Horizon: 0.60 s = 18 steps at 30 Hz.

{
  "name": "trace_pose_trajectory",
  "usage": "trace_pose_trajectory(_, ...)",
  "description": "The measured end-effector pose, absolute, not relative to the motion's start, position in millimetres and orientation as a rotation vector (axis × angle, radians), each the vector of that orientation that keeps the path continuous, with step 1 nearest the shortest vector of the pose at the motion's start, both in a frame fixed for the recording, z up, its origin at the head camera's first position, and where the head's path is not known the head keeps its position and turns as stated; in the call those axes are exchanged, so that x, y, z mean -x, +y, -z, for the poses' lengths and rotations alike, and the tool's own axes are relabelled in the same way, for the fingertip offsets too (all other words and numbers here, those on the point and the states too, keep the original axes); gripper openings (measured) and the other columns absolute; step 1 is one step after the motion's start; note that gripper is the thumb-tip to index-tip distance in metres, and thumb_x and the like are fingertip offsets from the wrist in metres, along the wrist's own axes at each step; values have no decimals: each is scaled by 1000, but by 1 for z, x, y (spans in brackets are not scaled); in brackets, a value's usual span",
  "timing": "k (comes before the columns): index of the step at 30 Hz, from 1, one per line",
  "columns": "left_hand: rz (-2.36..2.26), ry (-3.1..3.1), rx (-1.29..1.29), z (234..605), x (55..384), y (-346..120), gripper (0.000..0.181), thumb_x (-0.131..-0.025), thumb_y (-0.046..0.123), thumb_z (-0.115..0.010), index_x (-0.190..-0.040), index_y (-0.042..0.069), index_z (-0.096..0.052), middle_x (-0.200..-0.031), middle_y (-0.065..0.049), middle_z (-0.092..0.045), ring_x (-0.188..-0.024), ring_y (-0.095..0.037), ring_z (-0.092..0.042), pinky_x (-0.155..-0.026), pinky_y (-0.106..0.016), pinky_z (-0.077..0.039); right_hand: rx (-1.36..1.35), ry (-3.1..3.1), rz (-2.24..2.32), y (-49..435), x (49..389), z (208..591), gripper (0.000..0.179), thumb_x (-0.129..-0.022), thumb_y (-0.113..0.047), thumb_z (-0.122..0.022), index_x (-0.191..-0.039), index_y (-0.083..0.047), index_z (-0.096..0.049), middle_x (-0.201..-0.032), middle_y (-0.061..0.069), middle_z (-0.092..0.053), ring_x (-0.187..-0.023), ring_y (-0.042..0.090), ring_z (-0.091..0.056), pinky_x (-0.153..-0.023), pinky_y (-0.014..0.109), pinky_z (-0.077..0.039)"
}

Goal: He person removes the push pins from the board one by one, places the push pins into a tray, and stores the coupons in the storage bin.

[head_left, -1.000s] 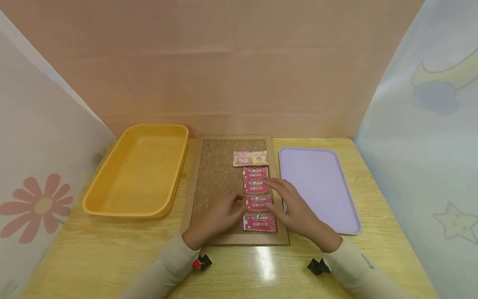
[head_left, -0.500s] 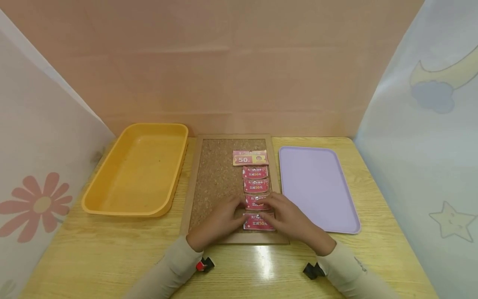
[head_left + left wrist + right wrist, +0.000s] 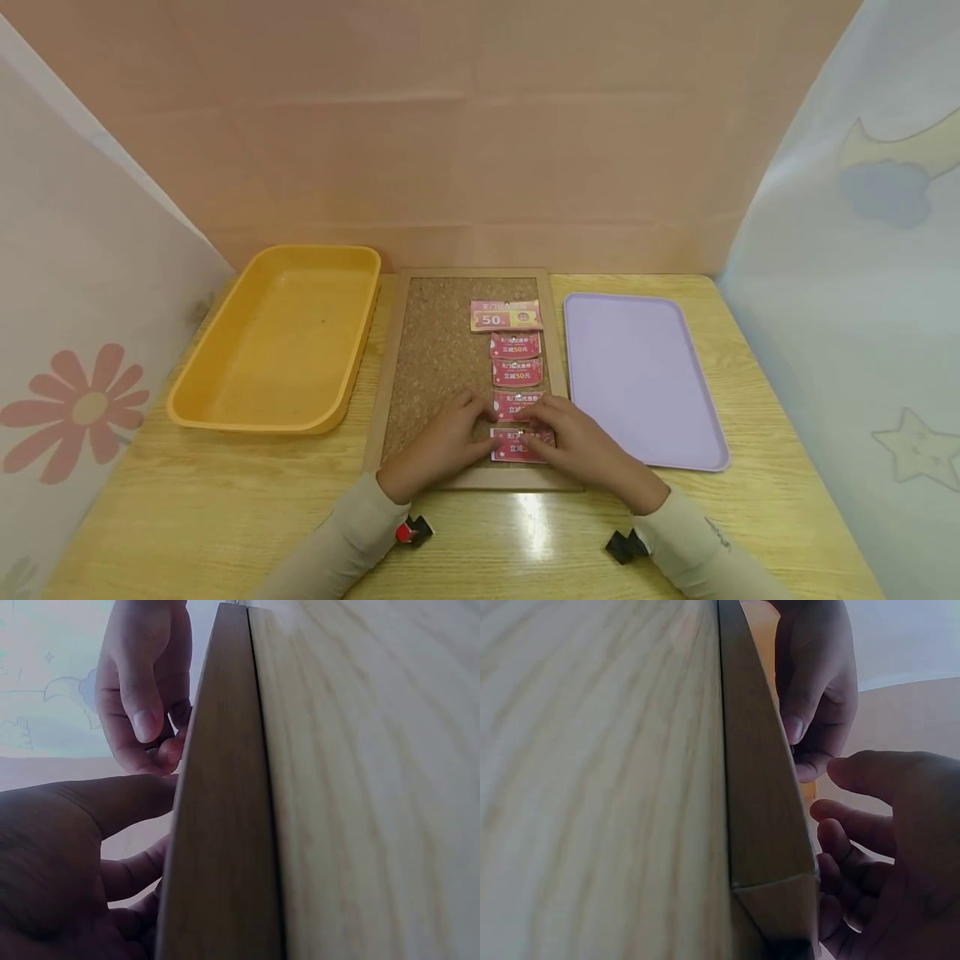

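Note:
A framed cork board [image 3: 435, 342] lies on the table with a column of pink-red paper coupons on its right side. Low on the board, my left hand [image 3: 446, 440] rests with its thumb at the left edge of the bottom coupon [image 3: 507, 456]. Its index finger reaches the coupon above [image 3: 504, 408]. From the right, my right hand [image 3: 585, 442] has its thumb and fingers over these two coupons, around a small pushpin [image 3: 521, 432]. Thumb and index stand apart in the right wrist view. Both wrist views hide the coupons behind the board's frame [image 3: 221, 787].
A yellow bin [image 3: 277, 333] stands left of the board. A flat lilac tray [image 3: 637, 375] lies on the right. Higher up the board are a larger coupon [image 3: 491, 320] and two small ones. An orange backdrop [image 3: 465, 167] rises behind the table.
My right hand has come down from the upper coupons to the lowest two. My left hand has shifted slightly lower, its thumb now at the bottom coupon's edge.

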<state>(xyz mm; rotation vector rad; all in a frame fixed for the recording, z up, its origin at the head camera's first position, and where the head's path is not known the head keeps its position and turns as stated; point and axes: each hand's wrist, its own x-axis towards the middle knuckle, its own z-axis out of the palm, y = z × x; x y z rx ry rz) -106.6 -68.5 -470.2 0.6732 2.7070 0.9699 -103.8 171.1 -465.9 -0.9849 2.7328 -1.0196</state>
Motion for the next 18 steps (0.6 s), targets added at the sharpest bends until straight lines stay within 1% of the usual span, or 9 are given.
trace_pose_trajectory(7,-986,2703,-673,473,108,-70,25,-87,34,-73,-103,17,-63,-102,8,-50,-92,-11,-47,-80,-31,-42,973,2725,1022,172,105,469,23,-92,-22,-69,-114,-15,-67,-99,-7,-60,-85,7,-55,-75,28,-49)
trace_pose_trajectory(12,-995,2695,-672,475,109,-70,24,-87,34,-74,-102,18,-64,-103,8,-49,-92,-11,-46,-80,-32,-40,965,2722,1034,172,106,472,18,-91,-19,-70,-108,-14,-68,-93,-9,-59,-82,7,-55,-73,26,-48)
trace_pose_trajectory(18,-1020,2674,-672,481,112,-71,22,-86,34,-75,-99,20,-64,-101,8,-48,-92,-11,-45,-80,-31,-39,998,2728,1071,172,108,475,14,-91,-14,-69,-105,-13,-67,-87,-10,-58,-79,7,-54,-69,26,-47)
